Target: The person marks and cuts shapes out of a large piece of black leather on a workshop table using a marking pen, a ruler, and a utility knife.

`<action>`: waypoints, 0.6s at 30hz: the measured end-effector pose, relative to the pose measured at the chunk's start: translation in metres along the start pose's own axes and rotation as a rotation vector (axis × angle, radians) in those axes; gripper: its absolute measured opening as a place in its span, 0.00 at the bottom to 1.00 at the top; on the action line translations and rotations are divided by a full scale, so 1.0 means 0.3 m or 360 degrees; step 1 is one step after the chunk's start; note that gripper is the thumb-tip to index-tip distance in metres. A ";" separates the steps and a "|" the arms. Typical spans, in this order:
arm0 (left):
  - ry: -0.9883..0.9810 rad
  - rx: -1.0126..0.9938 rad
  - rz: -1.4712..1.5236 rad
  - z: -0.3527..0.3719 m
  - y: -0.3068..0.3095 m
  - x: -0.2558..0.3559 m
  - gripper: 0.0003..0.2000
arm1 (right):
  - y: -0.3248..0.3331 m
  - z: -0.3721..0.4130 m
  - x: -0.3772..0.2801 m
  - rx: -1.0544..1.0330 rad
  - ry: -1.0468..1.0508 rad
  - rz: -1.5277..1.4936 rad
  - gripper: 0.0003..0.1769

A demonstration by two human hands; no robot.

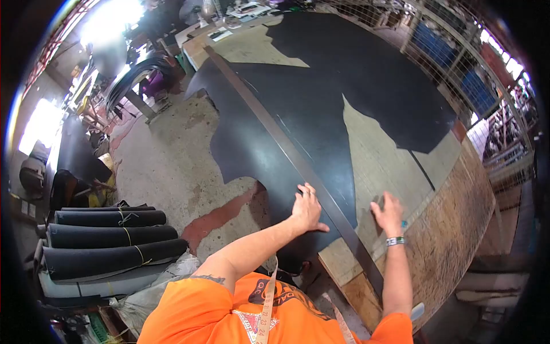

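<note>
A long metal straightedge (281, 140) runs diagonally across a sheet of dark leather (258, 155) on the table. My left hand (307, 209) lies on the leather beside the straightedge, fingers and thumb spread. Right of the straightedge, my right hand (389, 213) is over the pale board (372, 149), thumb apart from the fingers. A small teal thing (404, 223) shows just beside its wrist. Faint light lines mark the leather near the straightedge. The leather's front edge hangs past the table toward me.
A second dark hide (366, 63) covers the table's far right. Worn wood (447, 223) forms the right edge. Tied dark rolls (114, 236) are stacked at lower left. A measuring tape (267, 309) hangs over my orange shirt. Wire mesh (458, 51) stands behind the table.
</note>
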State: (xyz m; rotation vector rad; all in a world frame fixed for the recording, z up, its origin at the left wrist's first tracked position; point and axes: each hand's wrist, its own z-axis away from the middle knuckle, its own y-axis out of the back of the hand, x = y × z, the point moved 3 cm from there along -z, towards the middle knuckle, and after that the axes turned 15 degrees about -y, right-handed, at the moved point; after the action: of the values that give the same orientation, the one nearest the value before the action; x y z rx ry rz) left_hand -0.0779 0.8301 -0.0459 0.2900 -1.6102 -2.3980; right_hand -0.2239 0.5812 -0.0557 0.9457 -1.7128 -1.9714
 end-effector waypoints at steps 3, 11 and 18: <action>-0.0157 0.0030 -0.0056 0.017 0.022 -0.038 0.65 | -0.195 -0.039 -0.243 0.0004 -0.0113 -0.0084 0.43; -0.0803 0.0276 0.0047 0.081 -0.023 -0.267 0.60 | -0.237 -0.170 -0.509 0.0470 -0.1001 0.0053 0.55; -0.1374 0.0003 0.2195 -0.099 -0.181 -0.605 0.44 | 0.229 -0.402 -0.592 -0.0109 -0.0885 -0.0819 0.22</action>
State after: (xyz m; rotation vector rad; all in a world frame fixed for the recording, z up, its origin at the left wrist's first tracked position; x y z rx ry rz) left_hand 0.0988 0.8792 -0.1017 -1.5037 -1.2442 -1.3512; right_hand -0.0254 0.5971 0.0500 0.9401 -1.7718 -2.8244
